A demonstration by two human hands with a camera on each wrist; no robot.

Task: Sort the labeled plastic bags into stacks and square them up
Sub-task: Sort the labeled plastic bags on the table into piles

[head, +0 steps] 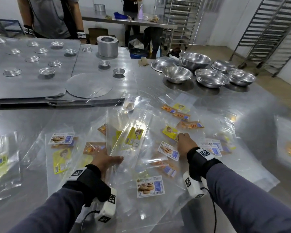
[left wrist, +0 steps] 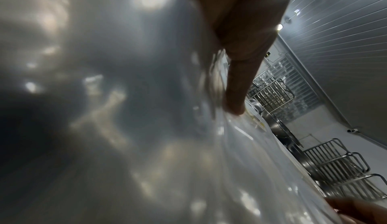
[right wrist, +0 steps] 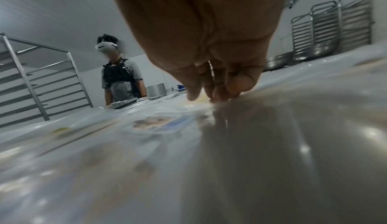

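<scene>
**Both hands down among scattered labeled bags**

Stainless steel fills the scene: a long table [head: 252, 105] in a white-walled kitchen, with tall tray racks [head: 265, 31] along the right wall and a cluster of steel mixing bowls [head: 208, 71] at the table's far right. Metal sheets with small tart tins [head: 46, 71] lie at the far left, and a second person [right wrist: 121, 76] stands beyond them.

Clear plastic bags [head: 141, 165] with printed labels are strewn loose and overlapping across the near half of the table, not stacked. Some carry white "Biskut Lenga" labels [head: 150, 186], some yellow labels [head: 170, 132], some orange ones [head: 191, 125].

The left hand [head: 106, 159] lies flat on the plastic near the middle of the spread, fingers straight and thumb stretched out to the right, pressing the near end of a clear bag with a yellow label [head: 133, 137]; in the left wrist view one straight finger [left wrist: 240, 85] touches the film. The right hand [head: 185, 145] reaches forward with its fingers bent downward, fingertips [right wrist: 217, 93] on the plastic at the yellow-labeled bag, just beyond a white-labeled one. Whether it pinches the bag or only touches it cannot be told.
</scene>
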